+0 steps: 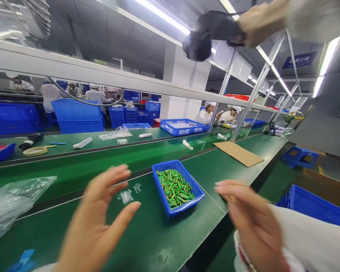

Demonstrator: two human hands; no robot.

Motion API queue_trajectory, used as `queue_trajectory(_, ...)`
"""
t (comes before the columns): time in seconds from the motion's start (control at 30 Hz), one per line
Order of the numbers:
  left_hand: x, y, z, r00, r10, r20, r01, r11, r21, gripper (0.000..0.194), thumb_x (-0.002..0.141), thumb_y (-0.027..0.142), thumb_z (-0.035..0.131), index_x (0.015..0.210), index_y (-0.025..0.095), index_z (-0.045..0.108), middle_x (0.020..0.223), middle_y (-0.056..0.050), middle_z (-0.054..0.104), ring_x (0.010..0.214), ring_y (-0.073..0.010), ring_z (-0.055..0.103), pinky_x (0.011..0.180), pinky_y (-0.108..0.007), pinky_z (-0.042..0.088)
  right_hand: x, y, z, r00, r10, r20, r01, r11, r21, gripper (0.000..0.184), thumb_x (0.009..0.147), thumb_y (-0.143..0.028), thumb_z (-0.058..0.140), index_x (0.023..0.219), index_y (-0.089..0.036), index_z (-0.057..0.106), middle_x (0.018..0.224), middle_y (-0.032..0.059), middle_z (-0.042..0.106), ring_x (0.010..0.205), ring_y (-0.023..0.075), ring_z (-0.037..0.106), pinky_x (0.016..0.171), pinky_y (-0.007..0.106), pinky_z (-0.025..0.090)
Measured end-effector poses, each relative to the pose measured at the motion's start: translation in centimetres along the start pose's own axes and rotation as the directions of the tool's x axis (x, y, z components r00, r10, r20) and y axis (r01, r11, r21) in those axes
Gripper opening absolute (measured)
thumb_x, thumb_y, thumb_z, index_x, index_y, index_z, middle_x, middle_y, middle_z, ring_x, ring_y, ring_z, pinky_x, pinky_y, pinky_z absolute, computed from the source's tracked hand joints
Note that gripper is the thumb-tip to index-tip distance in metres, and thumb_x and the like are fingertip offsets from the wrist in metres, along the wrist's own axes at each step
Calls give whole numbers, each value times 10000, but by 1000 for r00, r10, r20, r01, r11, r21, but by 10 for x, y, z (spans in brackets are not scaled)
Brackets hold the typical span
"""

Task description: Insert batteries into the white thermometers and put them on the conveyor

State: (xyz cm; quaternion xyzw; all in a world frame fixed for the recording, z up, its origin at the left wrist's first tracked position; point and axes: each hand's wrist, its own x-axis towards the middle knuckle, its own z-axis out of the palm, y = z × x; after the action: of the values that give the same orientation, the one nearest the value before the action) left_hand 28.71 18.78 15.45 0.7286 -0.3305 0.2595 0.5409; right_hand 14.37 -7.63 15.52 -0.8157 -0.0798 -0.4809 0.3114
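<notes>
My left hand [99, 219] is raised over the green bench, fingers and thumb spread, holding nothing. To the right, my right hand [252, 223] hovers by the bench's front edge, slightly blurred, with its fingers stretched out and nothing visible in it. Between the two hands sits a blue tray [166, 210] filled with small green batteries [177, 189]. Small clear plastic pieces [126, 196] lie on the bench between my left hand and the tray. Neither hand appears to touch the tray.
A clear plastic bag [14, 204] lies at the left. Cardboard [239, 153] rests beyond my right hand. White handheld devices [187, 144] lie along the green conveyor. Another person's hand [255, 22] holds a dark object [198, 37] overhead. Co-workers [206, 115] sit farther back.
</notes>
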Motion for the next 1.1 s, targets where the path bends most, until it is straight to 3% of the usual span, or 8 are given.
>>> queue_trajectory(0.17, -38, -77, 75, 874, -176, 454, 78, 971, 226, 326, 832, 306, 497, 1151, 289, 557, 1256, -42, 519, 1147, -201, 516, 946, -370, 472, 7, 92, 73, 876, 345, 335, -298, 936, -186, 228, 816, -200, 478, 978, -175, 635, 956, 69, 691, 852, 181, 641, 770, 322, 529)
queue_trajectory(0.37, -73, -133, 97, 842, -246, 480, 17, 902, 432, 352, 850, 356, 437, 1154, 253, 582, 1251, -78, 528, 1178, -241, 487, 955, -458, 443, 17, 143, 124, 705, 517, 486, -207, 805, -556, 198, 780, -160, 518, 907, -122, 665, 947, 135, 682, 931, 235, 618, 834, 330, 463)
queue_trajectory(0.47, -75, -139, 102, 846, -157, 509, -103, 889, 446, 335, 850, 370, 443, 1139, 282, 588, 1213, -66, 556, 1126, -247, 525, 863, -449, 499, 18, 134, 126, 747, 535, 396, -251, 777, -577, 182, 798, -169, 504, 884, -130, 659, 942, 137, 672, 934, 249, 601, 828, 369, 454)
queue_trajectory(0.6, -73, -130, 119, 879, 223, 421, -354, 897, 264, 260, 837, 275, 492, 1066, 199, 589, 1079, -103, 581, 990, -209, 575, 794, -353, 523, -24, 118, 98, 940, 308, 146, -238, 898, -370, 204, 832, -127, 450, 929, -176, 623, 952, 69, 651, 964, 175, 552, 884, 340, 431)
queue_trajectory(0.73, -84, -86, 158, 603, 625, 497, -618, 759, -205, 259, 778, 126, 520, 1004, 223, 597, 972, -50, 612, 943, -174, 569, 790, -292, 500, -122, 119, 55, 960, 277, -49, -275, 887, -372, 185, 801, -122, 472, 891, -187, 620, 894, 57, 651, 896, 167, 552, 848, 355, 454)
queue_trajectory(0.8, -95, -59, 181, 447, 696, 562, -612, 696, -376, 276, 762, 99, 507, 972, 243, 613, 991, -25, 628, 969, -178, 563, 791, -299, 499, -180, 126, 28, 823, 561, -91, -524, 688, -502, 190, 786, -123, 491, 890, -196, 633, 932, 52, 655, 931, 168, 553, 877, 351, 442)
queue_trajectory(0.87, -107, -37, 202, 363, 686, 631, -567, 700, -434, 280, 764, 90, 488, 938, 258, 630, 1023, -8, 634, 1006, -191, 557, 810, -333, 500, -236, 134, -6, 538, 799, -270, -760, 321, -565, 221, 803, -124, 470, 931, -190, 637, 1002, 60, 642, 1004, 170, 543, 918, 337, 423)
queue_trajectory(1.1, -114, -50, 238, 267, 627, 732, -633, 687, -357, 244, 793, 282, 526, 997, 278, 660, 1102, -44, 630, 1030, -232, 580, 784, -398, 539, -395, 111, -116, -266, 754, -601, -738, -560, -377, 230, 867, -247, 528, 1054, -121, 575, 1020, 75, 615, 914, 176, 594, 821, 377, 486)
